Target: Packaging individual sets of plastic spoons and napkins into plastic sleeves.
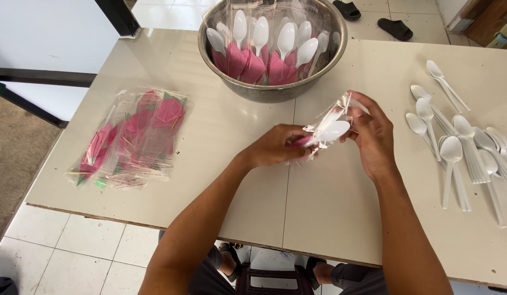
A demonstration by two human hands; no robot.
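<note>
Head view showed the left hand (272, 145) and right hand (372, 134) both closed on a clear sleeve (332, 117) with a white plastic spoon (330, 131), above the table (237, 164); the spoon's long axis ran left-right, bowl toward the right hand.

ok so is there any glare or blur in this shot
Head view: soft, even daylight and sharp focus on the table; glare glints off the clear wrapper between the left hand and right hand, and off the metal bowl rim; edges bend slightly.
</note>
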